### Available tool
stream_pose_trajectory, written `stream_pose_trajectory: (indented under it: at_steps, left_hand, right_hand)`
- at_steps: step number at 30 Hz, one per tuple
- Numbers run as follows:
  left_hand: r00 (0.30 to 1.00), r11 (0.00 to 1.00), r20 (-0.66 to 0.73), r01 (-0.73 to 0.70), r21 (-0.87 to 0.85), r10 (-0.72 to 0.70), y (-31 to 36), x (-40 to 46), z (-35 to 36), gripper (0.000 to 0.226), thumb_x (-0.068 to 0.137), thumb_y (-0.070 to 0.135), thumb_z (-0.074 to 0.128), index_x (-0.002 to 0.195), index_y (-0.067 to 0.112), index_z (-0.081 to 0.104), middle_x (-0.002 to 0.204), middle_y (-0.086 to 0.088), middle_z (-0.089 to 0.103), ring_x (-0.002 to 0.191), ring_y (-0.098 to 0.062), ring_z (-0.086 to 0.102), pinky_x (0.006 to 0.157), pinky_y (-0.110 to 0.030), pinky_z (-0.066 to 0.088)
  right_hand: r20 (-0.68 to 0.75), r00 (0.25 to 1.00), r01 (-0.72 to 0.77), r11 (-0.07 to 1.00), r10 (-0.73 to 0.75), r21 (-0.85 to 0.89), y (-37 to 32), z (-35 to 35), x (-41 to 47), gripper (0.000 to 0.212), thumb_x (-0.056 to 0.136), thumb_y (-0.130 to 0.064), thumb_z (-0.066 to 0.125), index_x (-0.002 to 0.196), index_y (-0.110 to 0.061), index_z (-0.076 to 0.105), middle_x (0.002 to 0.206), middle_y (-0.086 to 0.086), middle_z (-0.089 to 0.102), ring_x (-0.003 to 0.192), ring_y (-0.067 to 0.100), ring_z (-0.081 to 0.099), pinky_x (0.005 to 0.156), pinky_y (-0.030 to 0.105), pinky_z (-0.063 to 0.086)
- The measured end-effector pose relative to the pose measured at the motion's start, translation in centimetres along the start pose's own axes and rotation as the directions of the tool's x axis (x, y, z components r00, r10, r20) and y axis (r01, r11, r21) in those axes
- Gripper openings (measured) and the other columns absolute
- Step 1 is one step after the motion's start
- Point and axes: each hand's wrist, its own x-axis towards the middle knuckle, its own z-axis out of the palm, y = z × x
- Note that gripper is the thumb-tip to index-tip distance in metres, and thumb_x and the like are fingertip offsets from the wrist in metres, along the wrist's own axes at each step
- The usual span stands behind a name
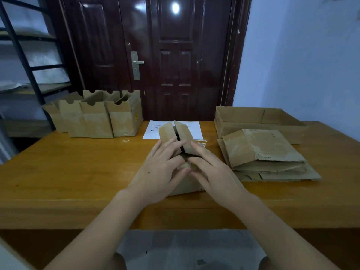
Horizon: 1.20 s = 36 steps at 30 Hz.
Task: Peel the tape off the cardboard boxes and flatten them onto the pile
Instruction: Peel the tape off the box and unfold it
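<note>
Looking down from your head camera, you have the cardboard box (180, 137) at the middle of the tabletop (78, 168), its top flaps parted. Your left hand (161, 170) and right hand (212, 170) rest on its near end, fingers straight and spread, touching the cardboard. Right of the box lies the pile of flattened boxes (266, 154). Left of the box and further back stands a row of open boxes (97, 115). A white sheet (194, 129) lies behind the box.

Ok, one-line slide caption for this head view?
Both hands work on a cardboard box at a wooden table, flattened pile to the right.
</note>
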Motion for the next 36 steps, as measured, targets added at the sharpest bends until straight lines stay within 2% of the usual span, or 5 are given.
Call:
stream_pose_trajectory:
  at_steps: [7, 15, 22, 27, 36]
  left_hand:
    - [0.996, 0.996, 0.041, -0.076, 0.038, 0.075, -0.7, 4.0, -3.4, 0.05, 0.108, 0.055, 0.029, 0.115, 0.028, 0.071, 0.149, 0.007, 0.052, 0.145, -0.013, 0.036, 0.123, -0.043, 0.026]
    - [0.99, 0.996, 0.108, -0.091, -0.021, 0.093, -1.1, 11.1, -5.2, 0.042, 0.108, 0.048, 0.035, 0.074, 0.028, 0.051, 0.07, 0.009, 0.05, 0.068, -0.01, 0.049, 0.067, -0.032, 0.039]
    - [0.954, 0.992, 0.301, -0.035, 0.122, -0.004, 0.1, 18.3, -2.2, 0.054, 0.106, 0.059, 0.023, 0.106, 0.022, 0.064, 0.084, 0.005, 0.062, 0.083, -0.018, 0.059, 0.083, -0.042, 0.049]
    - [0.902, 0.976, 0.426, -0.021, 0.216, -0.075, -1.2, 22.5, 1.7, 0.075, 0.096, 0.077, 0.027, 0.15, 0.028, 0.043, 0.144, 0.003, 0.056, 0.123, -0.023, 0.056, 0.102, -0.045, 0.047]
    - [0.876, 0.968, 0.476, -0.053, 0.247, -0.073, -4.8, 26.1, 5.9, 0.078, 0.095, 0.079, 0.026, 0.155, 0.03, 0.037, 0.159, 0.007, 0.04, 0.138, -0.021, 0.044, 0.112, -0.044, 0.04]
  right_hand:
    - [-0.254, 0.958, 0.091, 0.983, -0.13, -0.16, 0.2, -1.3, 2.5, 0.034, 0.104, -0.027, 0.055, 0.13, -0.009, 0.068, 0.139, 0.012, 0.061, 0.13, 0.025, 0.053, 0.107, 0.036, 0.048]
    - [-0.257, 0.953, 0.082, 0.953, -0.16, -0.292, 3.6, -4.8, 6.8, 0.039, 0.094, -0.007, 0.066, 0.133, -0.01, 0.063, 0.117, 0.006, 0.064, 0.103, 0.024, 0.059, 0.084, 0.038, 0.052]
    - [-0.112, 0.987, 0.06, 0.903, -0.118, -0.425, 9.8, -7.0, 9.9, 0.015, 0.088, -0.013, 0.068, 0.103, -0.014, 0.069, 0.102, 0.004, 0.061, 0.087, 0.023, 0.055, 0.072, 0.039, 0.051]
    - [0.026, 0.993, -0.081, 0.833, 0.114, -0.547, 17.1, -6.6, 11.0, 0.024, 0.096, -0.016, 0.064, 0.119, -0.021, 0.063, 0.115, -0.002, 0.066, 0.107, 0.022, 0.058, 0.09, 0.034, 0.047]
    - [0.197, 0.817, -0.345, 0.734, 0.542, -0.585, 28.1, -4.2, 13.9, 0.037, 0.09, -0.003, 0.066, 0.121, -0.022, 0.06, 0.121, 0.004, 0.062, 0.101, 0.023, 0.06, 0.089, 0.038, 0.056]
